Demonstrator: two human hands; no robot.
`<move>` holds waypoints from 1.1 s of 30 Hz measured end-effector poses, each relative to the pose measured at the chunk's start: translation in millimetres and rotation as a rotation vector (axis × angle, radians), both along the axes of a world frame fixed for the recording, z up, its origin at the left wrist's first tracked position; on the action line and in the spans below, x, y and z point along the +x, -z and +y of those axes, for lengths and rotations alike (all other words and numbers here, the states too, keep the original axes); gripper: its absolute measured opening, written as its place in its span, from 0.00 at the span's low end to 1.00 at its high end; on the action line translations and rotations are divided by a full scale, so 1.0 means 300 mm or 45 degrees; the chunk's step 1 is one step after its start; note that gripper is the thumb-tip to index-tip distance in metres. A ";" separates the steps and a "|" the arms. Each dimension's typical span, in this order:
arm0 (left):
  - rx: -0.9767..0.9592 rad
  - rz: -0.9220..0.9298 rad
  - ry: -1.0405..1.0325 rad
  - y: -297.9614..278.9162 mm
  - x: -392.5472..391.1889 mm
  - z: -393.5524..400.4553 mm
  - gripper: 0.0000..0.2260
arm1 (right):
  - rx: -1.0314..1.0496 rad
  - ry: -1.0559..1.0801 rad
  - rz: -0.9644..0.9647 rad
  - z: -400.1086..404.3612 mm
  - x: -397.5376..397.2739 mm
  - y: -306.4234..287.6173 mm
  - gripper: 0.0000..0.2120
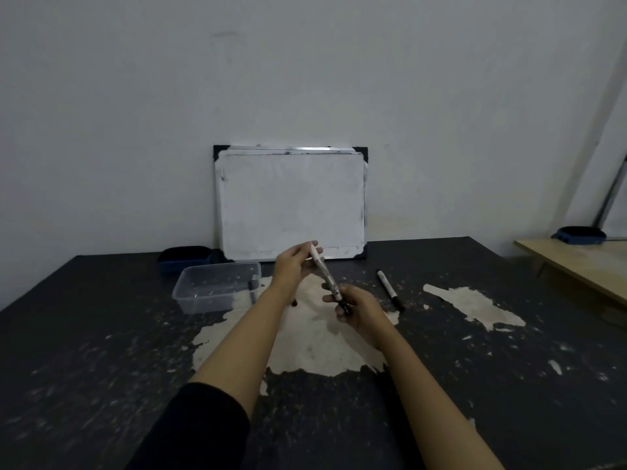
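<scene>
Both hands hold one white marker [325, 274] with a black cap above the middle of the table. My left hand [294, 266] pinches its far white end. My right hand [356, 308] grips its near end, fingers curled round the black cap. A second marker [390, 289] with a black cap lies on the table just right of my hands. A small whiteboard [291, 203] with black corners leans blank against the wall behind them.
A clear plastic tub [217, 286] stands left of my hands, a dark pen-like item leaning at its right side. Behind it sits a dark blue eraser [185, 257]. The black table [101, 351] is worn with pale patches. A wooden table [583, 266] with another eraser stands at right.
</scene>
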State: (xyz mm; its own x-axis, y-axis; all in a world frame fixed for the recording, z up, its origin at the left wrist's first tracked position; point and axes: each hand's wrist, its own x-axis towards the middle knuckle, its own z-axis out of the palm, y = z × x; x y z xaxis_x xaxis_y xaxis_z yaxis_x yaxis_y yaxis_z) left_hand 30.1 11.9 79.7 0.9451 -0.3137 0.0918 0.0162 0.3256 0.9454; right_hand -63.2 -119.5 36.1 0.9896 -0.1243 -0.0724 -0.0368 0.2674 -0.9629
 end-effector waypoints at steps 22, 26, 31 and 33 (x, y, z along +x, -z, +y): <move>-0.114 0.278 -0.185 0.081 -0.076 0.326 0.09 | -1.256 0.051 -0.159 0.335 -0.010 0.047 0.14; -0.140 0.299 -0.280 0.062 -0.090 0.309 0.07 | -1.450 0.270 -0.269 0.343 -0.009 0.073 0.12; -0.152 0.365 -0.409 0.073 -0.092 0.285 0.07 | -1.565 0.480 -0.354 0.339 -0.013 0.080 0.10; -0.174 0.392 -0.443 0.088 -0.089 0.274 0.06 | -1.663 0.553 -0.390 0.334 -0.009 0.083 0.11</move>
